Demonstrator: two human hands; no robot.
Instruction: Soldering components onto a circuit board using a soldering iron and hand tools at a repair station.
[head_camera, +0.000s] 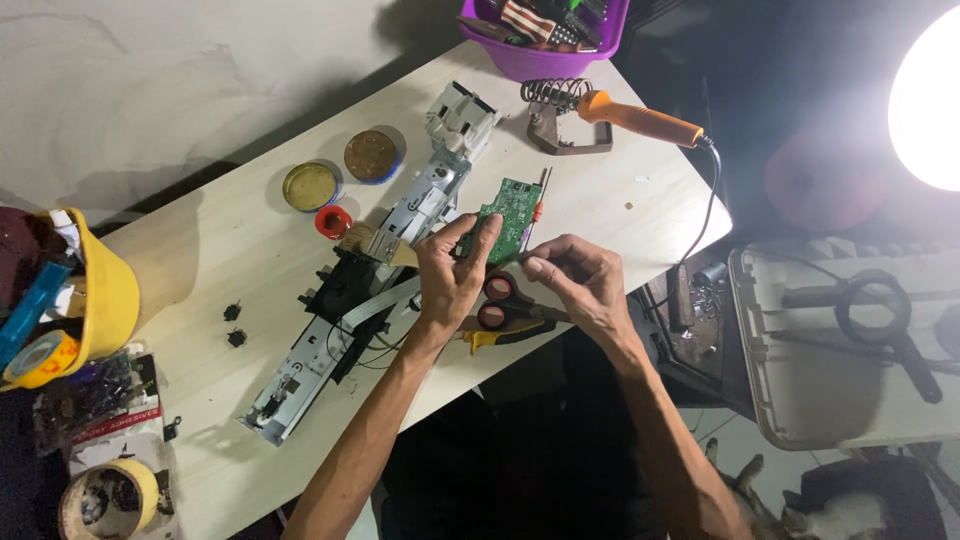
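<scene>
Both forearms extend forward, bare, converging. Left hand (450, 280) raised, fingers curled in a pinching grip. Right hand (580, 280) palm-down, fingertips pinched together, close beside left.

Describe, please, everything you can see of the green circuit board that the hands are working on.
The green circuit board is a small, roughly rectangular printed board, studded with tiny components and pale solder points. It is held tilted above the pale wooden table, its lower edge pinched by the fingers of the left hand. The right hand meets it from the side with a thin tool, too small to identify. A long grey metal mechanism lies just behind it.
</scene>
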